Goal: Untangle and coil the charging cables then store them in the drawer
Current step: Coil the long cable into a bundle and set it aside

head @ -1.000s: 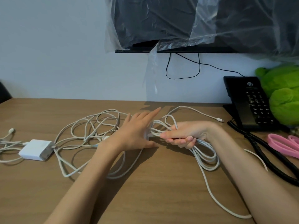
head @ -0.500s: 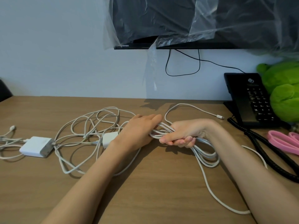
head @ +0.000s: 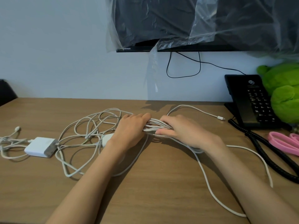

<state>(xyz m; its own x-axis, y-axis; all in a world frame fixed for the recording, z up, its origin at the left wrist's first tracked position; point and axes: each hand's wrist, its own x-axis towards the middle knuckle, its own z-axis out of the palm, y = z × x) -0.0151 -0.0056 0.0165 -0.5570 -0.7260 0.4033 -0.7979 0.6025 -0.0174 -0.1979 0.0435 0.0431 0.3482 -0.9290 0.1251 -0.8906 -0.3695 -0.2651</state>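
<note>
A bundle of white charging cable loops (head: 159, 126) stretches between my two hands on the wooden desk (head: 153, 183). My left hand (head: 131, 131) grips its left end with curled fingers. My right hand (head: 182, 131) holds the right end, thumb under the strands. A loose tangle of white cables (head: 90, 126) spreads left of my left hand, linked to a white charger block (head: 40, 147) and a small white adapter (head: 106, 139). One cable tail ends in a plug (head: 220, 118) near the phone; another tail (head: 210, 188) trails toward me. No drawer is in view.
A black desk phone (head: 249, 101) with a coiled cord (head: 265, 152) stands at the right, beside a green plush toy (head: 283, 92) and a pink band (head: 284, 143). A plastic-covered monitor (head: 194, 23) hangs above. More white cable (head: 9, 143) lies at the far left.
My left hand went from flat and reaching to gripping the loops beside my right hand. My right hand turned palm down and lowered the bundle onto the desk.
</note>
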